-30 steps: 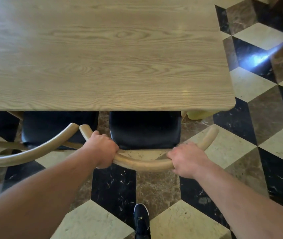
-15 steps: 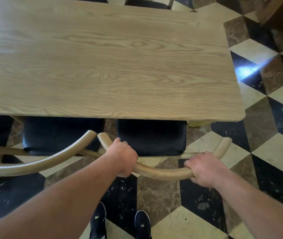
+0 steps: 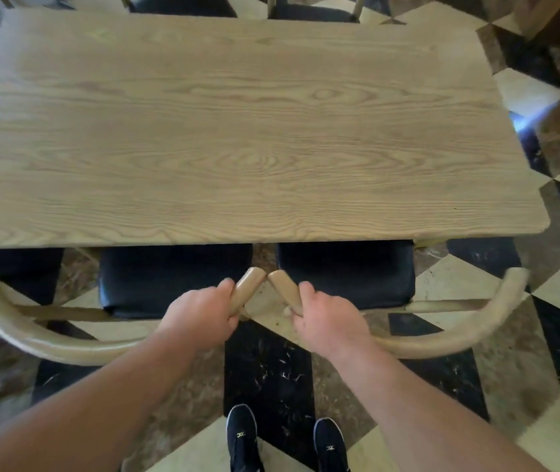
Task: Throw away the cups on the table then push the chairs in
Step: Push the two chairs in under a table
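Observation:
Two wooden chairs with black seats stand side by side at the near edge of a bare wooden table (image 3: 237, 131). My left hand (image 3: 200, 316) grips the right end of the left chair's curved backrest (image 3: 50, 338). My right hand (image 3: 326, 321) grips the left end of the right chair's backrest (image 3: 442, 338). The two rail ends nearly touch between my hands. Both black seats, the left seat (image 3: 173, 277) and the right seat (image 3: 346, 270), sit partly under the table edge. No cups are in view.
Two more black-seated chairs (image 3: 309, 10) are tucked at the table's far side. The floor is a black, cream and brown checker pattern. My two dark shoes (image 3: 285, 444) stand behind the chairs. A wooden piece of furniture (image 3: 558, 18) sits at the top right.
Both hands held the right chair's backrest before. My left hand has shifted onto the left chair's rail end, my right hand to the right chair's left end. The view moved back and left.

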`<control>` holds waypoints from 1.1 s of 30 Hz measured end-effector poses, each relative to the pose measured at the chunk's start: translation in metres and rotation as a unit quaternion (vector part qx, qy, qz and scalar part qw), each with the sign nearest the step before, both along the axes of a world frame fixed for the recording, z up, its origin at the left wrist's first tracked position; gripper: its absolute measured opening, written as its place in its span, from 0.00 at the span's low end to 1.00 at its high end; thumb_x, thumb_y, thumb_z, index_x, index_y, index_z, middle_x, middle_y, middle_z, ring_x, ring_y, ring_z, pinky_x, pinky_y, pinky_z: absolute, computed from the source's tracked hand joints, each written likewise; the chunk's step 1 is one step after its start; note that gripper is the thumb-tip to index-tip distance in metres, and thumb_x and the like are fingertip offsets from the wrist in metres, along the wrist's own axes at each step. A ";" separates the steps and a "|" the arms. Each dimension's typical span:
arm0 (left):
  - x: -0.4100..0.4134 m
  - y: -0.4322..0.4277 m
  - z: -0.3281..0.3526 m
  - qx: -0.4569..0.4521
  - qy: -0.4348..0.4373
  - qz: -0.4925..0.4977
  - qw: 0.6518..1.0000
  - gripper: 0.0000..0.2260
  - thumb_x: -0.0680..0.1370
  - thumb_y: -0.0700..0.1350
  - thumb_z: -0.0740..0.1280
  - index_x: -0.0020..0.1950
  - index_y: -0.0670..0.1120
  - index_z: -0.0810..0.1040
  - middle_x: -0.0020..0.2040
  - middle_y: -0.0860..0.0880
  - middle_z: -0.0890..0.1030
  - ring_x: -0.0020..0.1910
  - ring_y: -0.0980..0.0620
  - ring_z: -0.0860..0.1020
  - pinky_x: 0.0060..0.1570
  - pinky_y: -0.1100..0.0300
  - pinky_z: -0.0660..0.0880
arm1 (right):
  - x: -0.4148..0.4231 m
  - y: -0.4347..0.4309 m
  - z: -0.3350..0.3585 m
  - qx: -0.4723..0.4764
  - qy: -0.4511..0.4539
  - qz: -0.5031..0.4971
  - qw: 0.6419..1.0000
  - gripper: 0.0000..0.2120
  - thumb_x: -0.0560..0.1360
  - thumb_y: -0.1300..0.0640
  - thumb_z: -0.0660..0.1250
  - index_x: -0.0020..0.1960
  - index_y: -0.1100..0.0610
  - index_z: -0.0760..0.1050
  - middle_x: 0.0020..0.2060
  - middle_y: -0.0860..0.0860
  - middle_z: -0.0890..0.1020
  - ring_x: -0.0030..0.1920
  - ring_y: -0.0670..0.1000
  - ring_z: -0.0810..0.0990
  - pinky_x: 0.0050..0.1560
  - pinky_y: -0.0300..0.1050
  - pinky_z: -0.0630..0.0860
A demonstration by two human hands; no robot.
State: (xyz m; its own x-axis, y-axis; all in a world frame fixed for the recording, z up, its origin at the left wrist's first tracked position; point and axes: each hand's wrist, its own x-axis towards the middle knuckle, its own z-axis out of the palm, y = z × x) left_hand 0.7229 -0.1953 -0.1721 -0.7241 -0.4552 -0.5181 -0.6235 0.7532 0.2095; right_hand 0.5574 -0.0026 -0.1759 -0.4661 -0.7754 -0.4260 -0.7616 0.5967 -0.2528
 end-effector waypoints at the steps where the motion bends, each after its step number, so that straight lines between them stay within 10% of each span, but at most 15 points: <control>1: -0.005 -0.002 -0.004 0.007 -0.009 0.005 1.000 0.13 0.77 0.56 0.69 0.55 0.55 0.68 0.41 0.56 0.76 0.36 0.53 0.74 0.28 0.55 0.67 | -0.001 0.001 -0.005 -0.001 0.013 -0.002 1.000 0.17 0.83 0.39 0.63 0.57 0.51 0.62 0.36 0.46 0.72 0.33 0.58 0.76 0.32 0.54 0.69; 25: 0.005 0.005 -0.006 0.055 -0.031 -0.014 0.998 0.13 0.77 0.55 0.66 0.55 0.55 0.65 0.38 0.54 0.77 0.34 0.53 0.76 0.28 0.55 0.69 | 0.003 -0.004 0.002 0.056 0.004 -0.014 0.998 0.15 0.83 0.41 0.63 0.60 0.50 0.63 0.37 0.45 0.74 0.36 0.54 0.78 0.35 0.54 0.74; 33: -0.032 -0.010 0.062 -0.032 -0.027 -0.103 0.994 0.28 0.78 0.71 0.61 0.69 0.54 0.74 0.59 0.53 0.79 0.57 0.49 0.77 0.50 0.50 0.74 | -0.013 0.009 0.077 0.016 0.051 0.048 0.997 0.38 0.81 0.29 0.57 0.83 0.51 0.60 0.70 0.53 0.75 0.69 0.58 0.72 0.70 0.60 0.70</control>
